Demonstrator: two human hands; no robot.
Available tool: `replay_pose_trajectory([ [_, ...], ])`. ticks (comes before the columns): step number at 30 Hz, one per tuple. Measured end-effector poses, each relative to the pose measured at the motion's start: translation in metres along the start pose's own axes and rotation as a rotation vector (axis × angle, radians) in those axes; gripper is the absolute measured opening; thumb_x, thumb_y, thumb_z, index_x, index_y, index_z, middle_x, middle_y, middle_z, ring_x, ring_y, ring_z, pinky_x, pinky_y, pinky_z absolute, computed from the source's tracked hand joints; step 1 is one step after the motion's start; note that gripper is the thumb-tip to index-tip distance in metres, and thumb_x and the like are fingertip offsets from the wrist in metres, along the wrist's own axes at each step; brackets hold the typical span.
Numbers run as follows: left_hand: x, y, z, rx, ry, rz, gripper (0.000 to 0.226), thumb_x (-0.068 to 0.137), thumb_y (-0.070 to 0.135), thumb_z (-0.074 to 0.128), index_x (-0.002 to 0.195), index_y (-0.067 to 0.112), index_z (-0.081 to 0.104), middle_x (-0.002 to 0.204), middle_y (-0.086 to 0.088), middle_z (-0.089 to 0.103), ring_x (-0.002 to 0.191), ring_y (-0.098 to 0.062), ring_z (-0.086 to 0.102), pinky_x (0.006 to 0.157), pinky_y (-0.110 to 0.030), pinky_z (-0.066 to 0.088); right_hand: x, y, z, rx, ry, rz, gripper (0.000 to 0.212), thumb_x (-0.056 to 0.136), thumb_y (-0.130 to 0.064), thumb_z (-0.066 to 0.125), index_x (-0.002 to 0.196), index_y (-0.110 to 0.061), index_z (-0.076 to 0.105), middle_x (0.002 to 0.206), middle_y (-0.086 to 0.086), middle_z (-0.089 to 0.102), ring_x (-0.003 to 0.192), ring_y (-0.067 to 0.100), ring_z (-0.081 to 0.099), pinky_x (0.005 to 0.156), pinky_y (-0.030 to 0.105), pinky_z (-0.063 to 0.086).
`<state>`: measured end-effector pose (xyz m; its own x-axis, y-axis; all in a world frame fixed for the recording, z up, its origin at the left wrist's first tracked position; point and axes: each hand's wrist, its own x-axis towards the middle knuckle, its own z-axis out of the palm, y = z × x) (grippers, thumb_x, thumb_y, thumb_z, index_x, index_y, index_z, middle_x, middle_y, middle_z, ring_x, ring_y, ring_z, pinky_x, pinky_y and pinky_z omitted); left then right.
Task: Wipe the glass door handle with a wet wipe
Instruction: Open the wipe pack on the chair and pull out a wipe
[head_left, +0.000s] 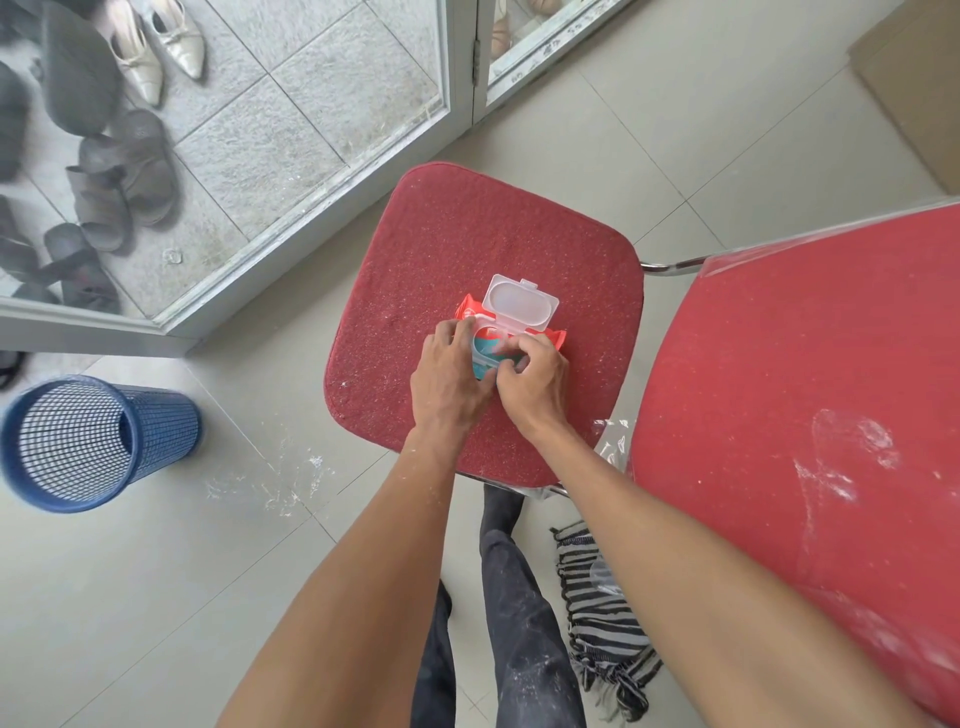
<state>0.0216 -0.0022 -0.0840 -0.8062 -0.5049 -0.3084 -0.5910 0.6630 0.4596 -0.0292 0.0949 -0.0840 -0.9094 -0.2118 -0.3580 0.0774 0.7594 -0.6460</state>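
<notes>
A pack of wet wipes (511, 332) lies near the middle of a red chair seat (467, 249), a little toward the seat's near edge. Its clear plastic lid (521, 303) is flipped open and stands up on the far side of the pack. Both of the person's hands are on the pack. The left hand (451, 375) rests on the pack's left end, fingers curled down over it and holding it in place on the seat. The right hand (535, 379) is at the pack's opening, thumb and fingers pinched together there; whether a wipe is actually between the fingertips cannot be told, since the hand covers the spot.

To the right of the seat stands a second red chair (805, 415), dusted with white marks. Left of the seat, on the tiled floor, stands a blue mesh bin (98, 441). Beyond the seat's far left corner runs the grey frame of a glass door (311, 208), with shoes (124, 176) visible through the glass. The door's handle is out of view. Below the seat's near edge are the person's dark trouser legs (514, 623), with a striped cloth (602, 613) on the floor beside them.
</notes>
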Motion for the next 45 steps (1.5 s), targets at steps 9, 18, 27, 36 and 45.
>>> replay_pose_trajectory([
  [9,0.005,-0.002,-0.005,-0.06,0.028,-0.017,0.043,0.094,0.032,0.062,0.135,0.022,0.055,0.13,0.002,0.059,0.116,-0.021,0.059,0.091,-0.038,0.054,0.008,-0.001,0.002,0.03,0.07,0.016,0.019,0.082,-0.013,0.078,0.101,-0.014,0.079,0.097,0.004,0.071,0.073,0.017,0.067,0.072,0.032,0.059],
  [18,0.004,0.006,-0.002,0.023,0.099,-0.008,0.014,0.1,0.025,0.053,0.106,0.015,0.061,0.111,-0.004,0.066,0.088,-0.022,0.067,0.069,-0.032,0.057,0.014,0.003,0.002,-0.065,0.069,-0.015,0.009,0.085,-0.015,0.075,0.092,-0.016,0.081,0.093,0.005,0.073,0.077,0.02,0.067,0.069,0.027,0.052],
  [27,0.002,0.001,0.0,-0.005,0.106,-0.007,0.012,0.099,0.024,0.053,0.101,0.014,0.059,0.108,-0.004,0.064,0.086,-0.021,0.063,0.07,-0.035,0.057,0.021,-0.003,-0.005,-0.27,-0.072,-0.19,0.013,0.091,-0.015,0.069,0.098,-0.014,0.079,0.1,0.008,0.07,0.085,0.024,0.066,0.066,0.026,0.048],
  [36,0.002,0.002,-0.002,0.007,0.076,0.019,0.012,0.098,0.022,0.054,0.104,0.013,0.059,0.112,-0.005,0.063,0.087,-0.021,0.063,0.072,-0.033,0.055,0.02,-0.002,-0.003,-0.277,-0.13,-0.212,0.007,0.1,-0.012,0.051,0.095,-0.007,0.053,0.105,0.012,0.056,0.086,0.026,0.055,0.067,0.034,0.037],
  [45,-0.003,0.002,-0.003,0.032,-0.015,0.049,0.042,0.094,0.03,0.062,0.133,0.019,0.052,0.133,-0.007,0.054,0.109,-0.025,0.058,0.084,-0.033,0.051,0.014,-0.003,0.003,0.15,0.053,0.101,0.01,0.099,-0.005,0.04,0.098,-0.004,0.05,0.101,0.016,0.063,0.096,0.033,0.059,0.082,0.043,0.045],
])
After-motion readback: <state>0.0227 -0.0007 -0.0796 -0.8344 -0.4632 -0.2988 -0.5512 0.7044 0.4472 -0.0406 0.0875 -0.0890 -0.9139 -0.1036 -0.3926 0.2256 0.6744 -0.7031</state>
